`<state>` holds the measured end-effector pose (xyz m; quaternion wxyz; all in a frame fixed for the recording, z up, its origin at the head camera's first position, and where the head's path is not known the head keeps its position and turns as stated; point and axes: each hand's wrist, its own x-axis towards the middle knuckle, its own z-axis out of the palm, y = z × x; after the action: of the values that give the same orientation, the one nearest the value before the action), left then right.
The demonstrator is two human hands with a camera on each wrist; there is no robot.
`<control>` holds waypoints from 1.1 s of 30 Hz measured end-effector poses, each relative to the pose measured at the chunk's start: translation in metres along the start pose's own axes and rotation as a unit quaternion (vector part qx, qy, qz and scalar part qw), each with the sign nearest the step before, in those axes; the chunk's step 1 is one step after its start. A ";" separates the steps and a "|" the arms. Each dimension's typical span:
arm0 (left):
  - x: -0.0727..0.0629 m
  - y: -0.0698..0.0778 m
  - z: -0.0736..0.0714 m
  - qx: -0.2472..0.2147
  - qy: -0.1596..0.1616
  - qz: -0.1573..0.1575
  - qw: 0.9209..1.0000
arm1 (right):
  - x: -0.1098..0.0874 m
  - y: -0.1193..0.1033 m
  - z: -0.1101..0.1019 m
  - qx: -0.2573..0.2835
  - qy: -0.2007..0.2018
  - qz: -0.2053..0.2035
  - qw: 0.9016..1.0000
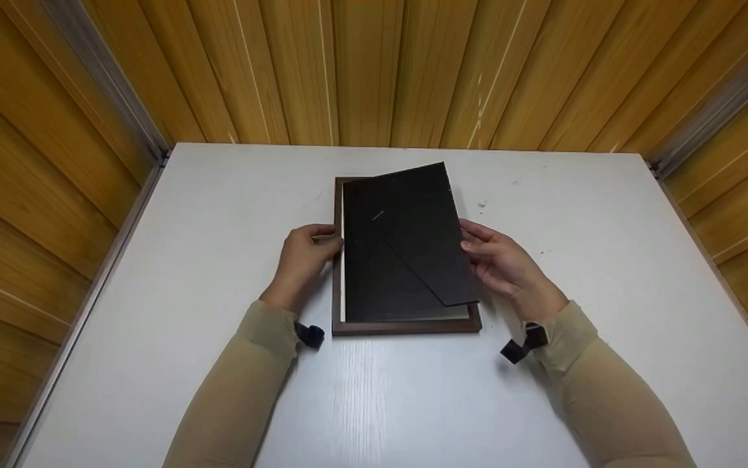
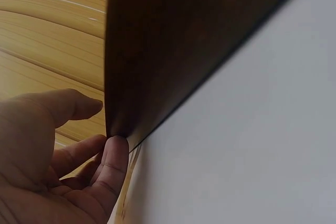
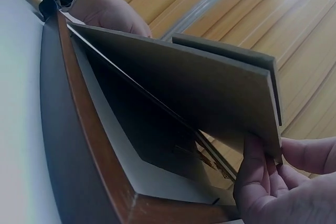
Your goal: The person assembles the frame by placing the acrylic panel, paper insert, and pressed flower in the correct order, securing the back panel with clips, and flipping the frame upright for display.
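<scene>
A brown picture frame (image 1: 406, 327) lies back side up on the white table. Its black backing board (image 1: 399, 260) is tilted up on the right and turned askew over the frame; a slanting line marks a stand flap on it. At the raised right edge, my right hand (image 1: 503, 263) pinches the board between thumb and fingers. The right wrist view shows the board's brown underside (image 3: 189, 82) and a thin sheet (image 3: 215, 153) beneath it, near the fingertips. My left hand (image 1: 302, 260) holds the frame's left side, fingertips against its outer edge in the left wrist view.
The white table (image 1: 231, 214) carries a few small dark marks (image 1: 481, 205) right of the frame. Wood-look panels (image 1: 367, 71) stand behind the table and at both sides, with metal posts at the corners. Dark straps (image 1: 312, 336) sit on both wrists.
</scene>
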<state>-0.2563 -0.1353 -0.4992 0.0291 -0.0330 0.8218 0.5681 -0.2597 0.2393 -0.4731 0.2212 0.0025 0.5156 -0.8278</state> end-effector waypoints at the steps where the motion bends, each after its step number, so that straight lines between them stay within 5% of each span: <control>1: 0.000 0.000 0.000 0.001 -0.001 0.000 1.000 | 0.000 0.001 0.000 -0.007 -0.004 0.000 1.000; 12: -0.002 0.000 -0.001 0.024 0.002 -0.002 1.000 | 0.001 0.002 0.001 -0.127 0.055 -0.010 0.990; 21: -0.003 -0.001 -0.003 0.027 -0.002 -0.003 1.000 | 0.001 0.003 0.000 -0.291 0.074 -0.056 0.952; 33: -0.005 0.002 -0.007 0.046 0.008 0.006 0.999 | 0.003 0.010 0.001 -0.344 0.059 -0.035 0.937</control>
<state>-0.2513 -0.1407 -0.4940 0.0204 -0.0316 0.8475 0.5295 -0.2583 0.2342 -0.4821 0.1492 -0.0430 0.7806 -0.6055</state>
